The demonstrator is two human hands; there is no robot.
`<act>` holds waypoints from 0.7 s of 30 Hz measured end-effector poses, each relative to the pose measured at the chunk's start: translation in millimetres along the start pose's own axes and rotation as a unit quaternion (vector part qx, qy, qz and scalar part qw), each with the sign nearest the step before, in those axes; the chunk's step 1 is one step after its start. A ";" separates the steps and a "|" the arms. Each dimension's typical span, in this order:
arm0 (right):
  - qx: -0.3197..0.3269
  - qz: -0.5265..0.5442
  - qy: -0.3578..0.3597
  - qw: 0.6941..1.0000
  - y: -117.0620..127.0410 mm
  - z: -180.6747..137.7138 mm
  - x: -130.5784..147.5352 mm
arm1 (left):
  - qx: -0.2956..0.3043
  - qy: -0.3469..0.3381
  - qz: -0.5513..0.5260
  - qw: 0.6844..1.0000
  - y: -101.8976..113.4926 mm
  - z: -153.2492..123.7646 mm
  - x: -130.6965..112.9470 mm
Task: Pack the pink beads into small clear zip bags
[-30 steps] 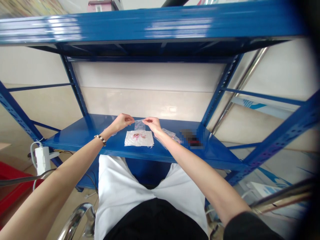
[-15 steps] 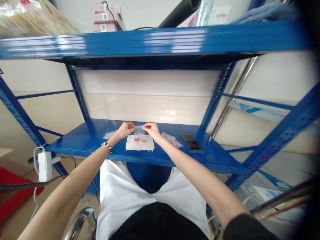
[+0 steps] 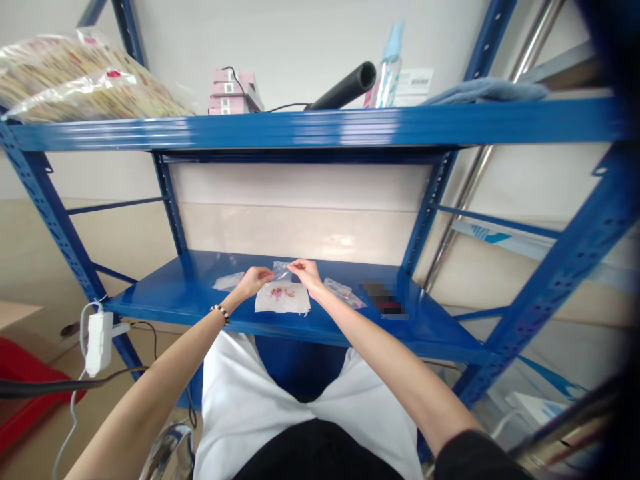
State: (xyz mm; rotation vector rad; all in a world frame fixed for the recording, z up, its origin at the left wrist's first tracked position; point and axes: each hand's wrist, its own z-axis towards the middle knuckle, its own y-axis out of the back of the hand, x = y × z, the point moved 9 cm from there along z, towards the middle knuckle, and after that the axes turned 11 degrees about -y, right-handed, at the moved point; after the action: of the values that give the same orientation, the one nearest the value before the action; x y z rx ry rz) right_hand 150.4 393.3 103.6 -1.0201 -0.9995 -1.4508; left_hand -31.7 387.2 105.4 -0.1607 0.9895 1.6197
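A small clear plastic bag (image 3: 282,271) is stretched between my two hands, just above the blue shelf. My left hand (image 3: 257,280) pinches its left side, and my right hand (image 3: 306,272) pinches its upper right corner. Below the bag lies a white cloth or paper towel (image 3: 267,303) with small pink and reddish pieces (image 3: 280,292) on it, too small to name. To the left, beside my left wrist, is a flat pile of clear bags (image 3: 229,282). Right of my right hand lies another clear bag (image 3: 345,293) with small coloured pieces inside.
A dark, pixelated object (image 3: 383,297) lies at the right on the blue shelf (image 3: 200,273). The upper shelf edge (image 3: 270,131) crosses in front, holding a large bag (image 3: 90,83), pink boxes (image 3: 231,93), a black tube (image 3: 345,88) and a spray bottle (image 3: 389,70). A white power strip (image 3: 99,343) hangs at left.
The view has tilted up, so more of the upper shelf shows. Both hands still hold the small bag, which now hangs more openly spread between them.
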 end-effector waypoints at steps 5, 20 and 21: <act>0.010 0.023 -0.024 0.999 -2.7 2.6 -12.3 | -0.010 0.012 0.010 1.000 -5.4 -6.6 8.1; 0.080 -0.067 -0.025 0.994 -9.6 -2.7 -33.8 | -0.023 0.028 0.010 0.999 -11.7 -5.0 20.6; 0.075 -0.068 -0.028 0.994 -9.2 -3.6 -34.4 | -0.023 0.030 0.008 0.999 -12.1 -6.0 20.3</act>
State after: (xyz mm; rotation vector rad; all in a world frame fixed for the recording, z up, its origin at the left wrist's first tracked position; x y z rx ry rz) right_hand 143.9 400.4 69.1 -0.9020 -1.2203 -1.4394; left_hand -30.1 398.0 83.5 -0.2339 1.0016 1.6619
